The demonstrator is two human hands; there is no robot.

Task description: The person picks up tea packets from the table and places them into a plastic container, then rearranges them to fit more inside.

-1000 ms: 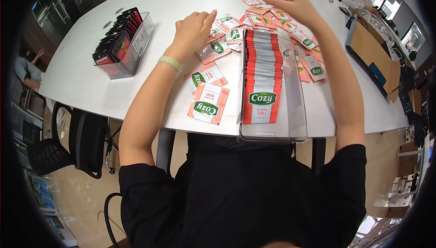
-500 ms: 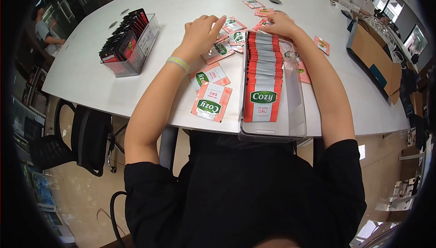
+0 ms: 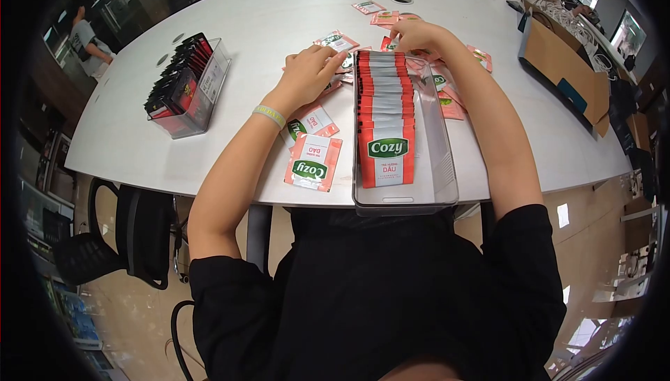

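Head view: loose sachets (image 3: 312, 165) flank the filled tray (image 3: 437, 168), black-packet bin (image 3: 213, 82) apart.

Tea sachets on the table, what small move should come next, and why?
Probably pinch one loose sachet by the right hand and slot it onto the row in the clear tray: that hand sits at the row's far end, and sachets lie scattered there.
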